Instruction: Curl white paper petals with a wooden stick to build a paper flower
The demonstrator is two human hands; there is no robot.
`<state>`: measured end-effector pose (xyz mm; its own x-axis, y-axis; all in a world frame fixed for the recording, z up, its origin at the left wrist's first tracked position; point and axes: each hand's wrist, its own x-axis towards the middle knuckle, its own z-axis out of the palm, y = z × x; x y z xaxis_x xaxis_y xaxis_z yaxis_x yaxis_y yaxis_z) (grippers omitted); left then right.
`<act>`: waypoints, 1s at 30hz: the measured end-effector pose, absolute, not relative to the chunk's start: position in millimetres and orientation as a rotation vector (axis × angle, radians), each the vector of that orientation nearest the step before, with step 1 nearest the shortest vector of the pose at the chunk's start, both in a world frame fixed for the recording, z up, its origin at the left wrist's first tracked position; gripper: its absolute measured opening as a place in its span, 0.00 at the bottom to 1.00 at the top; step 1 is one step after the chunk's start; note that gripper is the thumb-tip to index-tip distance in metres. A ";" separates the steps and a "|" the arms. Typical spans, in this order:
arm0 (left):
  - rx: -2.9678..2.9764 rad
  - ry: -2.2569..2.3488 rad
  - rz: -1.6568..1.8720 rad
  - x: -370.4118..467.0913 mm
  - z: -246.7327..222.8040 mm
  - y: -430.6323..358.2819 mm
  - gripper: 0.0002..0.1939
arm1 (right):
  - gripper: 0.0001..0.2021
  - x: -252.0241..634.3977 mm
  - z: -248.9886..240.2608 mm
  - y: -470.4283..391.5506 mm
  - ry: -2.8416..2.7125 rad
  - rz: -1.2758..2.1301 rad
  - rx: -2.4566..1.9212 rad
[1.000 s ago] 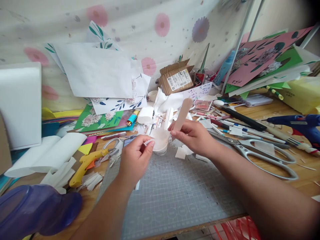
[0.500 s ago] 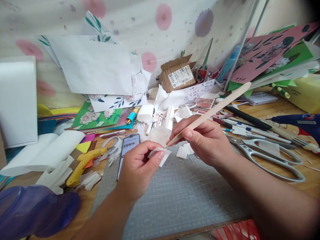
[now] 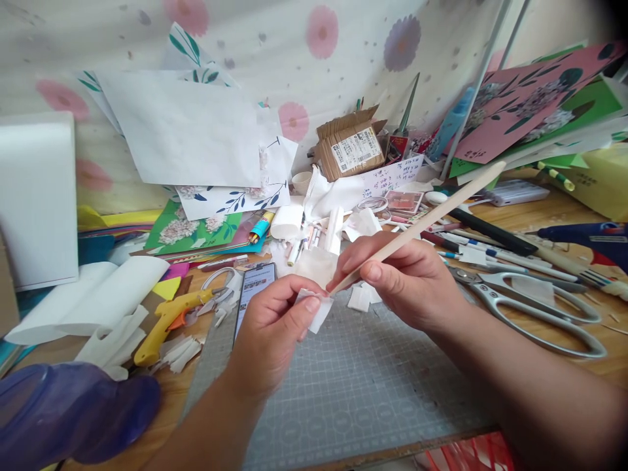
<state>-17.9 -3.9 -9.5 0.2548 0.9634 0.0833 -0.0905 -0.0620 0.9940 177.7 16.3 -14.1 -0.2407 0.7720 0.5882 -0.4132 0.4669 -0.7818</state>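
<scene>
Between the thumb and fingers of my left hand (image 3: pixel 275 320) is a small piece of white paper (image 3: pixel 320 314), pinched by its edge. My right hand (image 3: pixel 402 278) grips a long, flat wooden stick (image 3: pixel 417 226), which slants up to the right. The stick's lower tip meets the upper edge of the paper, close to my left fingertips. Both hands are above a grey cutting mat (image 3: pixel 353 392). Just behind them lie a few more white paper pieces (image 3: pixel 360 297), and a phone (image 3: pixel 255 288) lies left of centre, partly covered by my left hand.
Large metal scissors (image 3: pixel 534 307) lie to the right, beside brushes and pens. A yellow glue gun (image 3: pixel 169 320) and a translucent purple object (image 3: pixel 73 412) are on the left. At the back stand a cardboard box (image 3: pixel 349 144) and several decorated sheets. A blue glue gun (image 3: pixel 583 235) is at far right.
The paper in my left hand has tilted, with its free corner hanging lower. The stick's upper end has shifted slightly right, and its tip stays at the paper.
</scene>
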 end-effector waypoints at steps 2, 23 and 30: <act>1.270 0.865 1.090 -17.0 -8.5 -4.2 0.04 | 0.04 178.2 -13.9 16.0 -1.436 1.154 -0.342; 1.025 0.925 1.522 -24.1 -1.1 17.9 0.10 | 0.10 181.1 -12.9 28.3 -2.182 0.514 -0.993; 1.030 0.996 1.382 -18.7 -3.2 14.4 0.12 | 0.11 183.9 -10.7 30.7 -2.180 0.474 -0.993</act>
<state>-18.7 14.4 -3.2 -0.0307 0.9983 0.0486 -0.2693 -0.0551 0.9615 183.9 30.7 -10.7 -0.4735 0.7656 0.4355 0.5159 0.6418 -0.5674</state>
